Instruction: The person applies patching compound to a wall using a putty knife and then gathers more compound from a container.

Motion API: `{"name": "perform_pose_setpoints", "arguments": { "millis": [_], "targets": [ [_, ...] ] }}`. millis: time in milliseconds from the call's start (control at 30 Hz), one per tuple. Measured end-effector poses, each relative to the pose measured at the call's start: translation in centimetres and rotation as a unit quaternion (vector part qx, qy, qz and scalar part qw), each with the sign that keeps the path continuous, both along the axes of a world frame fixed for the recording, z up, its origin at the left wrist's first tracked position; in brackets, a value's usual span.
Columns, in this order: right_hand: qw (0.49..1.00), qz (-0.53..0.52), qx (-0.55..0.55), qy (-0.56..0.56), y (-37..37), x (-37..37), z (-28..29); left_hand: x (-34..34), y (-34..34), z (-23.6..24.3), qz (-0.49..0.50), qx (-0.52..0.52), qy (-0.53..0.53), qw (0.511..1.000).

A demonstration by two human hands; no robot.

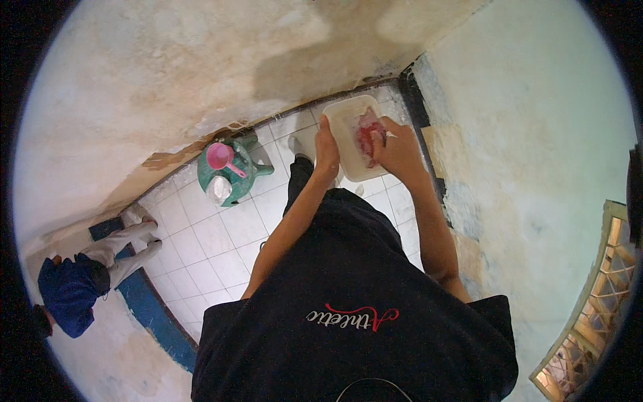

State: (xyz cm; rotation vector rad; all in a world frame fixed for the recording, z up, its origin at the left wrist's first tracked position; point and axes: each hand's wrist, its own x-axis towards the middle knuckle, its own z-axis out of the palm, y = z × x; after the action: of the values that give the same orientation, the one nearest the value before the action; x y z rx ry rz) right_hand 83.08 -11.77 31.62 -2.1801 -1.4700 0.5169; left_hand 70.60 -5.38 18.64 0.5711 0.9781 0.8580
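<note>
A translucent whitish plastic tub [343, 141] with rounded corners is held up in front of me, tilted so that I see into it. My left hand [326, 153] grips its left side, thumb up along the rim and the other fingers hidden behind. Inside the tub is a soft-looking red and pale pinkish mass [367, 136]; whether it is a wet cloth or a paste I cannot tell. My right hand [400, 149] reaches in over the right rim, its fingers bent and closed against this mass. What sits between those fingertips is hidden.
On the white-tiled floor [231, 231] to the left stands a green stool [236, 189] bearing a pink dipper [220, 156] and a white plastic bag or packet [218, 190]. Stained walls meet at a corner ahead. Another person [74, 281] is at the far left; a lattice window [589, 315] is at right.
</note>
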Motion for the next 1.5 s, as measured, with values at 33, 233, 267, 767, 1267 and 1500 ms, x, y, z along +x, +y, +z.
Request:
{"name": "perform_pose_setpoints", "arguments": {
  "millis": [33, 233, 267, 767, 1267, 1500],
  "targets": [
    [0.998, 0.022, 0.051, 0.007, -0.1, -0.3, -1.2, 0.0, 0.1, -0.2, -0.007, 0.022, 0.016, 1.0],
    [0.998, 0.009, 0.053, -0.015, -0.4, 0.1, 0.5, -0.7, 0.4, 0.5, -0.011, -0.006, -0.006, 1.0],
    [0.999, -0.007, 0.039, -0.033, -0.5, 0.3, 0.6, -0.6, 0.5, 0.7, -0.012, -0.006, -0.007, 1.0],
    [0.998, -0.017, 0.053, 0.043, -1.6, -2.2, 1.0, 0.0, 0.1, 0.4, 0.044, 0.006, -0.051, 0.998],
    [0.998, 0.013, 0.026, 0.049, -1.8, -4.5, 0.1, -0.5, -1.0, 0.4, 0.131, 0.026, -0.002, 0.991],
    [0.971, -0.071, -0.005, 0.228, -2.7, -4.6, -0.3, -0.6, -0.8, 1.2, 0.143, 0.014, 0.006, 0.99]
  ]
}}
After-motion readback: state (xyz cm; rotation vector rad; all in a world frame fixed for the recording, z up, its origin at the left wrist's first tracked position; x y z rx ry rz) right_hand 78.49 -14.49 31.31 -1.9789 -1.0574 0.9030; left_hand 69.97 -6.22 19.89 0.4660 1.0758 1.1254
